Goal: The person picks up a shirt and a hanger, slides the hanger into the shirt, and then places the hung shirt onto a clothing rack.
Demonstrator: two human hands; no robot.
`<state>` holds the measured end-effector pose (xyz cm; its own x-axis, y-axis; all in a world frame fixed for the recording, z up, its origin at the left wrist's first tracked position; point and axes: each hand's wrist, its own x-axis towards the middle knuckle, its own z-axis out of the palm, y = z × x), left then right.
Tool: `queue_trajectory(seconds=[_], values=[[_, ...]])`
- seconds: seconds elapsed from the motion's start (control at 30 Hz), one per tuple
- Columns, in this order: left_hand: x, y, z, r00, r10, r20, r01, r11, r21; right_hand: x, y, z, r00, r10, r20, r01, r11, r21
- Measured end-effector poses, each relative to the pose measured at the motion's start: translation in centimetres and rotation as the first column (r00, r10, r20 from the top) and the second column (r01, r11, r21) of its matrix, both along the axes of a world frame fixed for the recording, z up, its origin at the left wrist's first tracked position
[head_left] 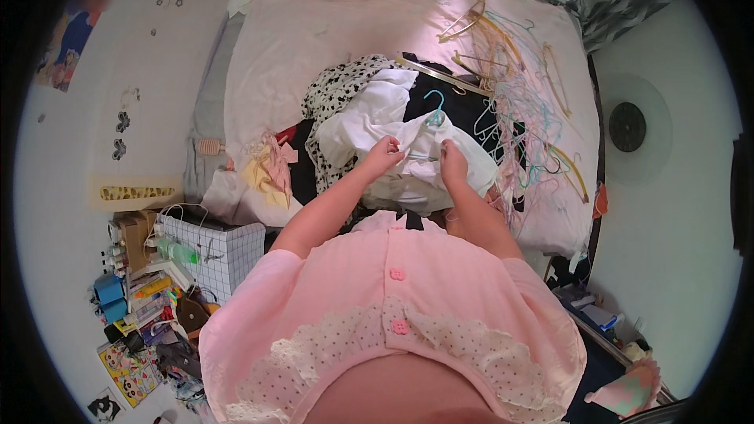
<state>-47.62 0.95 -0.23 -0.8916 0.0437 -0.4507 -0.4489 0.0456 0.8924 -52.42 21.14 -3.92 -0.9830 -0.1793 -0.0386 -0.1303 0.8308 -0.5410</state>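
Observation:
A light-blue clothes hanger point(434, 106) lies in front of me with a white garment point(473, 156) around it. Its hook sticks out at the garment's far edge, and part of its lower bar shows between my hands. My left hand point(382, 155) is closed, fingers curled on the white cloth left of the hanger. On the other side, my right hand point(453, 162) pinches the garment's cloth just below the hanger's shoulder. Beneath and beyond are a black garment point(446, 102) and a white cloth with black spots point(340, 82).
The bed point(271, 39) has a pale pink cover. Tangled hangers point(510, 114) are heaped to the right, some gold-coloured. Small pink and yellow clothes point(271, 173) lie at left, near a hairbrush point(210, 146). A checked box point(208, 251) and clutter stand on the floor at left.

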Motion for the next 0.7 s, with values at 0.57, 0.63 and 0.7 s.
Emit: queue_trajectory(seconds=[0.57, 0.63, 0.7], values=[[-1.5, 4.4, 1.7, 0.978, 0.207, -0.039, -0.189, 0.944, 0.269, 2.0, -0.3, 6.4, 0.991, -0.078, 0.107, 0.129, 0.753, -0.646], [-1.4, 4.7, 1.8, 0.967, 0.251, -0.045, -0.225, 0.923, 0.311, 1.8, -0.2, 6.4, 0.982, -0.017, 0.187, 0.144, 0.708, -0.691], [-1.3, 4.7, 1.8, 0.96, 0.275, -0.043, -0.235, 0.883, 0.407, 1.9, -0.1, 6.2, 0.964, 0.052, 0.26, 0.162, 0.661, -0.733]])
